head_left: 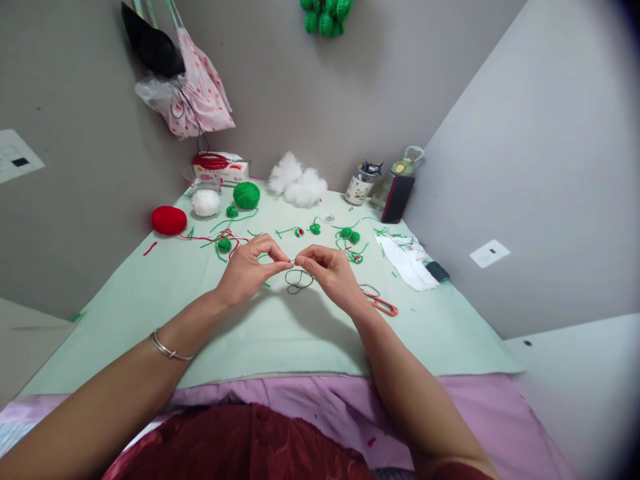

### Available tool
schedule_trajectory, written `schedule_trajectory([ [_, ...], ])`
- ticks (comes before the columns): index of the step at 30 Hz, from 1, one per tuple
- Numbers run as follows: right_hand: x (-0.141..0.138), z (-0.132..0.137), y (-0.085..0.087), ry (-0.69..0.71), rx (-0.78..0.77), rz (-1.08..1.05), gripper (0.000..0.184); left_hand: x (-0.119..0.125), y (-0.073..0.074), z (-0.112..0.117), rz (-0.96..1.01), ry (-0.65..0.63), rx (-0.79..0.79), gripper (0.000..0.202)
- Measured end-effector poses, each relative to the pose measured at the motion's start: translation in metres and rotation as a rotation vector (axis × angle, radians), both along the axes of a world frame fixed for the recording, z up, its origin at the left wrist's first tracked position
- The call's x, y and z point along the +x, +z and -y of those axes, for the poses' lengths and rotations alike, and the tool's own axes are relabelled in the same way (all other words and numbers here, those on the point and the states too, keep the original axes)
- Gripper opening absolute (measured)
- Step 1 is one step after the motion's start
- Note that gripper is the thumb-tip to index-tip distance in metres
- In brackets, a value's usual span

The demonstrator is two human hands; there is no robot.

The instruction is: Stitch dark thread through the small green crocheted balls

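Note:
My left hand (249,268) and my right hand (327,270) meet above the middle of the table, each closed in a pinch of thumb and forefinger. Between the fingertips runs a short stretch of thin dark cord. A coiled loop of the same-looking dark cord (299,283) hangs or lies just below the hands; I cannot tell which. Right of my right hand lies an orange-handled cutting tool (384,306), partly hidden by the wrist. Beyond the fingers are a small green-and-red knitted piece (299,233) and a green piece (315,228).
Red yarn (169,220), white yarn (205,203) and a green yarn ball (247,195) stand at the back left. White stuffing (298,183) sits at the back. A jar (359,189), a bottle (383,192), a phone (398,199) and white cloth (406,261) are on the right.

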State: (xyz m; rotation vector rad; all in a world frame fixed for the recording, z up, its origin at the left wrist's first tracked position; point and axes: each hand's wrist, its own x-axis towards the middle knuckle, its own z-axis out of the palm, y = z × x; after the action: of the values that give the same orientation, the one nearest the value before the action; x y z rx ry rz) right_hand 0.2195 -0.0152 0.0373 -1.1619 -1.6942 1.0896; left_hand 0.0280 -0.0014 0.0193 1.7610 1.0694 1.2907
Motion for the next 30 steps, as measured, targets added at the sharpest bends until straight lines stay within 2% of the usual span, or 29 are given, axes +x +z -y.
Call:
schedule_trajectory([
  [3,0.001,0.0,0.0,0.013,-0.034,-0.008,0.031,-0.001,0.002,-0.001,0.032,-0.012,-0.091,0.022],
  [7,0.001,0.0,0.003,0.038,-0.037,0.001,0.033,-0.002,0.002,-0.001,0.131,-0.146,-0.18,0.023],
  [9,0.0,0.001,0.003,0.054,-0.044,0.007,0.034,0.0,0.001,0.001,0.164,-0.17,-0.194,0.023],
  [14,0.001,0.001,0.004,0.053,-0.058,0.037,0.032,0.002,-0.001,0.001,0.202,-0.123,-0.167,0.022],
  [19,-0.001,-0.001,0.003,0.064,-0.082,0.038,0.03,-0.006,0.007,-0.005,0.417,-0.048,-0.234,0.031],
  [23,0.002,-0.005,0.002,0.085,-0.091,0.016,0.031,-0.011,0.013,-0.005,0.466,-0.039,-0.224,0.03],
  [27,0.026,-0.007,0.009,0.098,-0.046,-0.073,0.036,-0.026,0.02,-0.011,0.482,0.024,-0.105,0.024],
  [29,0.042,-0.007,0.015,0.011,0.014,0.012,0.032,-0.04,0.025,-0.015,0.524,0.08,-0.019,0.023],
  [30,0.049,-0.006,0.017,-0.03,0.055,0.124,0.026,-0.047,0.028,-0.016,0.55,0.104,0.01,0.023],
])
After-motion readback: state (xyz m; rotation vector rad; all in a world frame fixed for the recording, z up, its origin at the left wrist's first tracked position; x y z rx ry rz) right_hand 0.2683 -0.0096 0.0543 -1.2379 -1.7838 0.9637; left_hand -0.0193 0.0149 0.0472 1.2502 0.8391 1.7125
